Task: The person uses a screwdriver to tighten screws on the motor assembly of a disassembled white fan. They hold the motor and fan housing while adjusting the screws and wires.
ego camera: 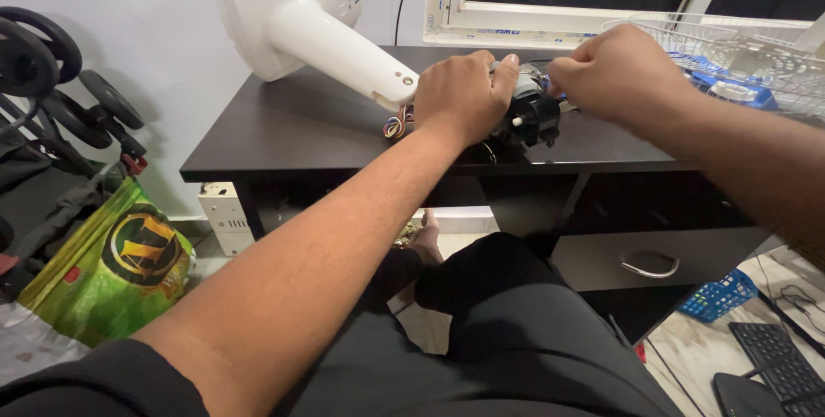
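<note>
A person sits at a dark desk [326,129], seen from their own head, with both bare arms stretched forward over black-trousered legs.

The left hand [464,95] is closed over the top of a small black and grey motor [528,112], fingers wrapped down its far side, apparently to pin it steady on the desk. The right hand [623,73] sits just right of the motor, fingers pinched together on something blue at the motor's end; it may be a tool handle, but the fingers hide most of it. The two hands are close, with only the motor between them.

Just left of the left hand lies a white fan housing [296,13] on its side, its neck pointing at the motor. A bunch of coloured wires [395,125] runs out of the neck under the left wrist, so the motor stays tethered near the housing.

Behind the right hand, a white wire basket [730,43] rests against a window frame [481,18], with blue items inside it.

Below the right forearm is a desk drawer with a curved metal handle [649,264]. Further down to the right, on the floor, are a blue basket [718,297] and a black keyboard [778,357]. Far below and left of the left arm sit a green and yellow bag [112,267] and stroller wheels [43,52].
</note>
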